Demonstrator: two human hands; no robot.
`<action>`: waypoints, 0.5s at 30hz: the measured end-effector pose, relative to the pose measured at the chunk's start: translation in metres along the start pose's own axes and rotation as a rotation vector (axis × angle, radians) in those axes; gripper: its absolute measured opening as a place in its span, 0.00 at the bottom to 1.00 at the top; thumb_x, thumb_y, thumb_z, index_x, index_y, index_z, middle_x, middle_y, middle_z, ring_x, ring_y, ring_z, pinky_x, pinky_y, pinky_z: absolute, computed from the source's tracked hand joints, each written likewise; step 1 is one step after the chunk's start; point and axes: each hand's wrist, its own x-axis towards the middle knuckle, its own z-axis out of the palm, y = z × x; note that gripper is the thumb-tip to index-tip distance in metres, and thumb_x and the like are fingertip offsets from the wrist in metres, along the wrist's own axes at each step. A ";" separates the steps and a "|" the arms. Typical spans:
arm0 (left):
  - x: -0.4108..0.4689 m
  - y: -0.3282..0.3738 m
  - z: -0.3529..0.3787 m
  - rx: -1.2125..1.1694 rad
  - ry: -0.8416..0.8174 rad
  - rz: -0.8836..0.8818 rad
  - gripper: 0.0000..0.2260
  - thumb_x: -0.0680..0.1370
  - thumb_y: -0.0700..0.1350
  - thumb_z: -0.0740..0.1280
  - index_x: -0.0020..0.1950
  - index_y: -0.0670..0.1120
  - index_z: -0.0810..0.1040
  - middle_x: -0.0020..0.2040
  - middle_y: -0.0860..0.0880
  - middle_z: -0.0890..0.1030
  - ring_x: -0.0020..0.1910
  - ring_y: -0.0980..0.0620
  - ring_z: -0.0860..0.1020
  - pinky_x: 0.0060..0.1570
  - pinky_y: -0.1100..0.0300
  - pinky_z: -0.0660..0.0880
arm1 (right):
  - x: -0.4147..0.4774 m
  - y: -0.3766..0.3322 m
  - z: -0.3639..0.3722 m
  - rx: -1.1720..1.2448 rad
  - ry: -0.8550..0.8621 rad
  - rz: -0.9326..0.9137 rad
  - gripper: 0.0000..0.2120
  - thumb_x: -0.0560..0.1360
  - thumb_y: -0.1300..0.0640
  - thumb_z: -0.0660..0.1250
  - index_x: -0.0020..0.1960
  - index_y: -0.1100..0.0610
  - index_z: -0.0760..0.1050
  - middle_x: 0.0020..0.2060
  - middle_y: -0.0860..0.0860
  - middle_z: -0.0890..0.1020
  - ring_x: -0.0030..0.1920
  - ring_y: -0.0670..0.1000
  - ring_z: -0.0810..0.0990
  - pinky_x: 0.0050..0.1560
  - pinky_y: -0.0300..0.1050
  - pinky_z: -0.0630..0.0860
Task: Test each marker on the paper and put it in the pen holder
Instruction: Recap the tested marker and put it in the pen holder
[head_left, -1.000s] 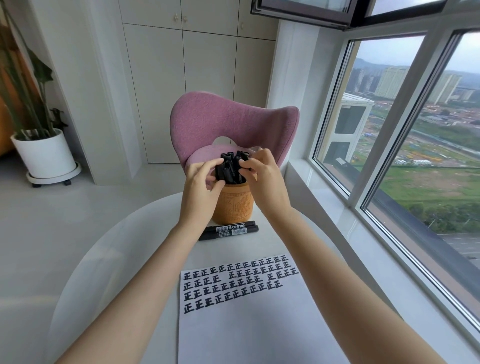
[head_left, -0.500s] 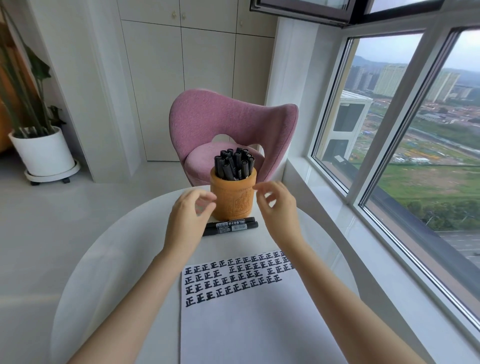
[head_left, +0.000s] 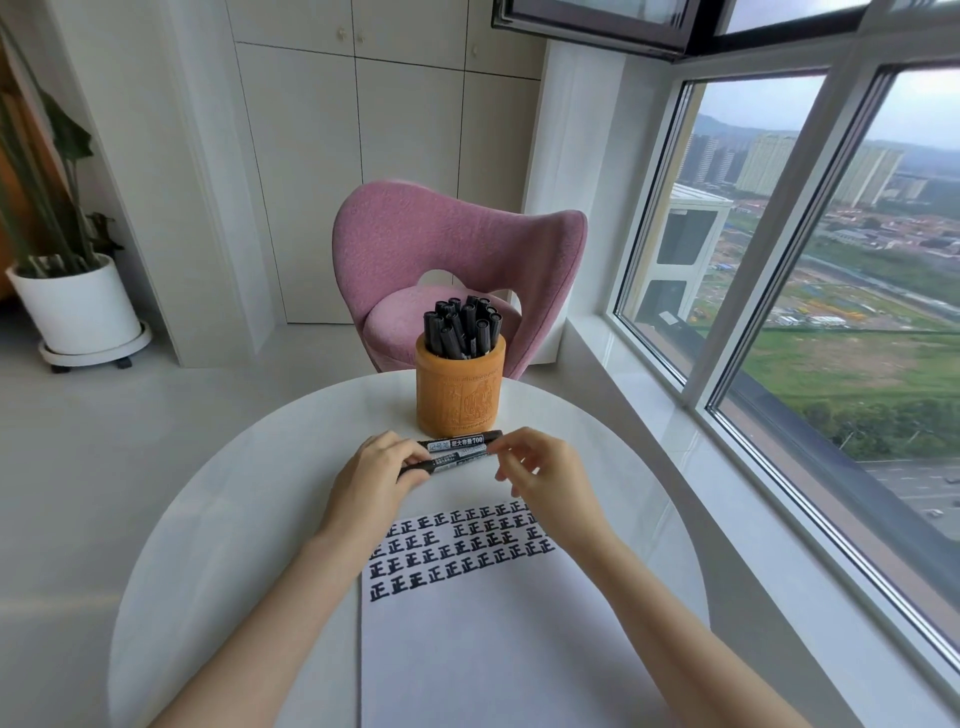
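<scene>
Left hand (head_left: 374, 470) grip on near marker (head_left: 453, 462)

The holder (head_left: 459, 395) stands at the table's far edge. Its mouth is crammed with markers (head_left: 462, 327), with only slim gaps between the caps. Two loose markers (head_left: 460, 443) lie crosswise just in front of it. The left hand (head_left: 371, 480) grips the near marker (head_left: 454, 461) and the right hand (head_left: 550, 478) sits at their right ends, contact unclear, so that strip is crowded. The paper (head_left: 493, 649) covers the near middle. Bare table (head_left: 234, 519) spreads wide to its left, and a narrower band runs along its right. The chair (head_left: 441, 239) rises close behind the holder.
</scene>
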 end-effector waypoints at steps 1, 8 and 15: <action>-0.002 0.001 0.000 -0.019 0.013 -0.004 0.07 0.73 0.41 0.70 0.51 0.47 0.81 0.44 0.52 0.75 0.49 0.52 0.75 0.48 0.63 0.69 | -0.003 -0.001 0.000 0.043 -0.016 0.035 0.08 0.77 0.62 0.62 0.45 0.54 0.80 0.31 0.48 0.80 0.28 0.47 0.74 0.34 0.46 0.74; -0.023 0.021 -0.011 -0.287 -0.026 -0.001 0.08 0.75 0.40 0.68 0.48 0.53 0.79 0.45 0.58 0.76 0.43 0.63 0.75 0.43 0.77 0.67 | -0.016 -0.012 0.001 0.471 -0.184 0.343 0.20 0.74 0.43 0.68 0.53 0.60 0.76 0.29 0.53 0.79 0.26 0.49 0.72 0.26 0.38 0.63; -0.049 0.044 -0.017 -0.399 -0.249 -0.022 0.06 0.80 0.45 0.59 0.55 0.54 0.71 0.48 0.56 0.79 0.48 0.60 0.77 0.50 0.67 0.72 | -0.021 -0.019 0.002 0.591 -0.064 0.261 0.16 0.75 0.55 0.70 0.32 0.59 0.69 0.24 0.56 0.70 0.22 0.49 0.64 0.25 0.38 0.59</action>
